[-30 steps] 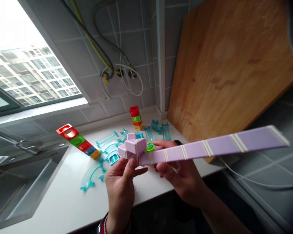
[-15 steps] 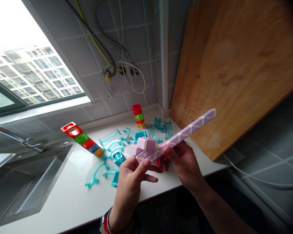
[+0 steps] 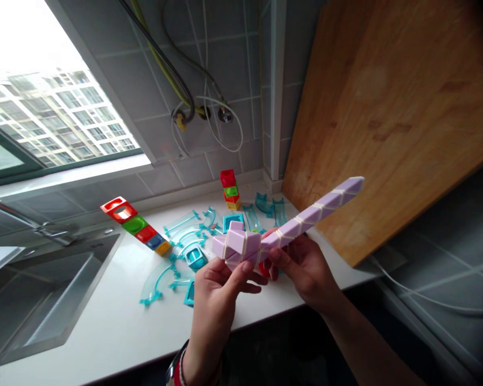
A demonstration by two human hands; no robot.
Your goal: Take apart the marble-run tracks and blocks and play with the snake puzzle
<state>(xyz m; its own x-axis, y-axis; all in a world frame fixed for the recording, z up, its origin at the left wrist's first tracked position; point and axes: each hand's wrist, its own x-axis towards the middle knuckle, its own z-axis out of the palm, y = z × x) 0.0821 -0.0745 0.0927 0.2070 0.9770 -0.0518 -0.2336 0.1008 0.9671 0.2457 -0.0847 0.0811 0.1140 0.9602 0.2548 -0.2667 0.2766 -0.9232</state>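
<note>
A lilac snake puzzle (image 3: pixel 243 242) with pale edges is held up over the counter between both hands. Its left end is folded into a compact clump, while the rest runs straight up to the right. My left hand (image 3: pixel 221 289) grips the underside of the clump, thumb on the near side. With thumb and fingers, my right hand (image 3: pixel 301 265) pinches the start of the straight part. Part of a red piece (image 3: pixel 264 269) shows behind the puzzle, near the right fingertips.
On the white counter (image 3: pixel 112 321) lie several clear teal track pieces (image 3: pixel 156 284) and teal blocks (image 3: pixel 195 257). A tall coloured block stack (image 3: pixel 137 228) stands left, a shorter stack (image 3: pixel 231 190) at the back. The sink (image 3: pixel 44 295) is left; a wooden board (image 3: pixel 386 118) leans right.
The straight part of the puzzle has twisted about its length, showing different faces, and its tip sits slightly further right. Both hands keep their hold; the view has shifted slightly.
</note>
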